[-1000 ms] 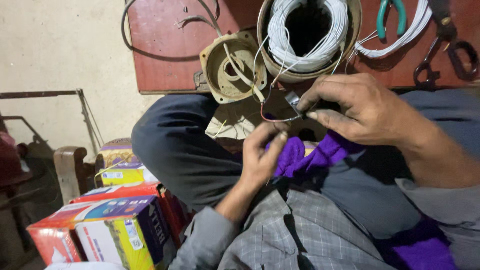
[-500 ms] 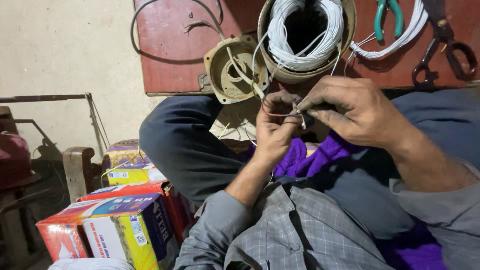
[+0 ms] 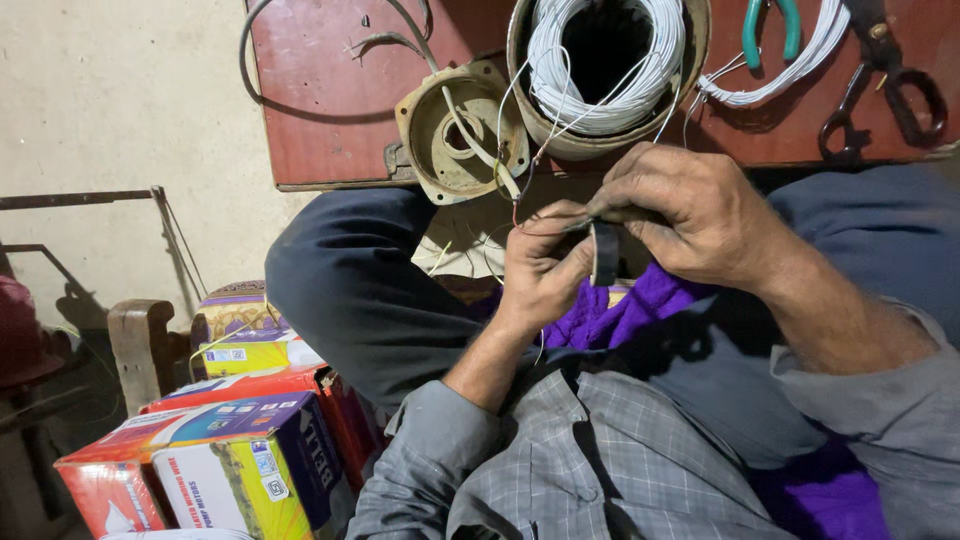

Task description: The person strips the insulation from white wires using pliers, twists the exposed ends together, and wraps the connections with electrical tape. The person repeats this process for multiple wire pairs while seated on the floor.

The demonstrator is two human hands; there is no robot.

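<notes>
- Stacked cardboard boxes (image 3: 215, 460), red, blue and yellow, are sitting nearest the camera at bottom left, beside the person's knee.
- Purple cloth (image 3: 625, 305) is lying across the lap, under both hands.
- Left hand (image 3: 540, 265) is pinching the thin wire lead (image 3: 520, 205); fingers closed narrow on it.
- Right hand (image 3: 690, 215) is closing over the same spot, fingers gripping a roll of black tape (image 3: 604, 252) that is hanging just below the joint.
- The wire joint is sitting between the two hands, above the lap, just off the near edge of the counter (image 3: 330, 130).
- Step in hand, judging by the grip: taping or insulating a lead joint from the winding.
- Next move looks to need the left hand holding the lead taut while the right is wrapping tape round it, without tugging the fine wires.
- Round metal end cover (image 3: 455, 130) is resting at the near edge of the counter, leads running out of it.
- Motor housing with white winding coil (image 3: 605, 70) is standing just behind it.
- Green-handled pliers (image 3: 770, 25) and scissors (image 3: 885, 95) are lying toward the far right corner.
</notes>
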